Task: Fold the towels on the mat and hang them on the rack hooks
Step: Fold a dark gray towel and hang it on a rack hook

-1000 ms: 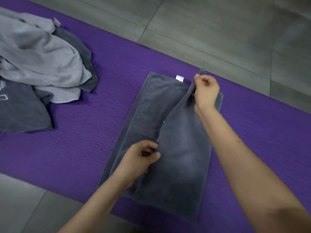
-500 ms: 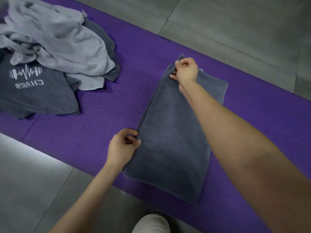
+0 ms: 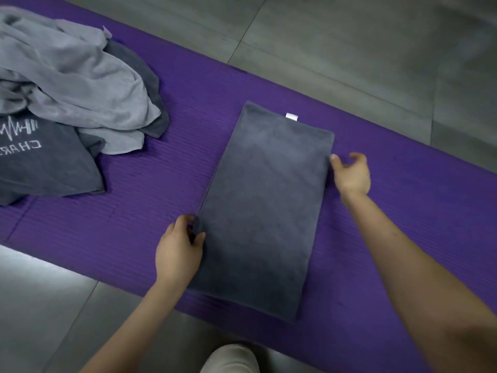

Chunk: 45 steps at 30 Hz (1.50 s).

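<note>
Lying folded on the purple mat (image 3: 209, 98), the grey towel (image 3: 266, 205) had its left edge pinched by the left hand (image 3: 178, 251); the right hand (image 3: 351, 175) hung beside its right edge, fingers (image 3: 359, 158) loosely spread.

A single head-worn camera looks steeply down from close above the mat (image 3: 161, 200), which crosses the frame diagonally, with floor (image 3: 349, 49) beyond its far edge.

Gym-like room w/ purple mat (image 3: 113, 219) on grey tile floor (image 3: 349, 49)
</note>
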### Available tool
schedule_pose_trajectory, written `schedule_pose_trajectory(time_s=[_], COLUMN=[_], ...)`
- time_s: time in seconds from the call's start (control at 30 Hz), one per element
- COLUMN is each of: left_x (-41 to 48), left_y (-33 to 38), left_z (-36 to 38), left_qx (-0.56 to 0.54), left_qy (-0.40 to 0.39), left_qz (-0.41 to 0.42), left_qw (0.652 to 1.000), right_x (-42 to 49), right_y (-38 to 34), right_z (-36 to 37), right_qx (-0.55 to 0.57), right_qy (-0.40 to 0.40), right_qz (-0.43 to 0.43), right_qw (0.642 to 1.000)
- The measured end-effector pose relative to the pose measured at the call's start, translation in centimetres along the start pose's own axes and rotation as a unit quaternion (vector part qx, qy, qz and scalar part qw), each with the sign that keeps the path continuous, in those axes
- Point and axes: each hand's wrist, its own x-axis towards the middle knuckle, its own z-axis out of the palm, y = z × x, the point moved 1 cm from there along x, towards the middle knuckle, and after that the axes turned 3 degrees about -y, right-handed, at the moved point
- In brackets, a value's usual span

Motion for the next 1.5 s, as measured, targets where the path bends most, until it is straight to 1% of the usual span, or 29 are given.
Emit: schedule_pose_trajectory(time_s=[0.07,0.2,0.27,0.33,0.47,0.53,0.63,0.73,0.8,0.83,0.9,0.93,0.97,1.0,1.07,1.13,1.17,1.23,1.3,1.4,1.5], left_x=[0.1,0.0,0.1,0.5,3.1,5.1,8.3,10.9,11.8,11.8,10.6,9.2,7.4,5.5,1.7,-1.0,-1.8,-2.3,-2.3,-2.2,-1.4], left_y=[0.0,-0.5,-0.5,-0.1,2.5,5.0,9.5,13.9,15.7,16.0,15.7,15.2,14.4,13.5,11.1,8.2,6.8,4.8,3.7,3.6,4.5], left_z=[0.0,-0.3,-0.8,-1.5,-1.8,-1.2,0.5,2.9,4.5,5.1,5.8,5.9,5.9,5.9,5.7,5.9,6.0,6.1,6.1,5.8,5.0], left_qx=[0.002,-0.010,-0.020,-0.020,-0.016,0.000,0.038,0.085,0.118,0.147,0.199,0.186,0.153,0.121,0.070,0.048,0.050,0.082,0.128,0.183,0.146], left_qy=[-0.005,-0.016,-0.024,-0.031,-0.067,-0.097,-0.158,-0.208,-0.209,-0.180,-0.085,-0.056,-0.054,-0.081,-0.177,-0.249,-0.262,-0.252,-0.235,-0.238,-0.272], left_qz=[-0.005,0.000,0.022,0.052,0.112,0.168,0.265,0.319,0.342,0.363,0.425,0.449,0.470,0.482,0.477,0.450,0.440,0.443,0.469,0.487,0.478], left_qw=[1.000,1.000,0.999,0.998,0.991,0.981,0.951,0.921,0.909,0.902,0.879,0.872,0.868,0.864,0.858,0.856,0.858,0.856,0.842,0.820,0.822], right_x=[0.7,1.5,1.9,1.8,0.3,-1.5,-5.7,-10.4,-12.7,-13.4,-14.3,-14.4,-14.5,-14.3,-13.6,-12.4,-11.6,-9.9,-8.5,-7.1,-6.7], right_y=[-0.1,-0.9,-0.5,0.7,6.4,10.3,15.6,19.7,21.5,22.0,22.6,22.8,22.9,23.0,23.2,23.8,24.3,25.3,26.0,26.0,25.3], right_z=[0.6,2.0,2.0,1.2,-2.4,-4.6,-7.6,-8.1,-7.6,-7.4,-7.8,-8.4,-9.1,-10.0,-11.8,-12.9,-13.2,-13.4,-13.6,-13.9,-14.5], right_qx=[0.005,0.047,0.061,0.064,0.077,0.091,0.119,0.184,0.215,0.226,0.231,0.222,0.214,0.200,0.126,0.014,-0.042,-0.139,-0.191,-0.193,-0.187], right_qy=[-0.045,-0.067,-0.055,-0.025,0.038,0.074,0.130,0.159,0.146,0.137,0.139,0.147,0.153,0.149,0.119,0.070,0.034,-0.031,-0.060,-0.072,-0.072], right_qz=[0.030,0.049,0.060,0.067,0.128,0.173,0.244,0.300,0.320,0.320,0.293,0.260,0.211,0.154,0.007,-0.128,-0.167,-0.202,-0.223,-0.238,-0.260], right_qw=[0.999,0.995,0.995,0.995,0.988,0.978,0.954,0.923,0.911,0.910,0.917,0.928,0.942,0.956,0.985,0.989,0.984,0.969,0.954,0.949,0.945])
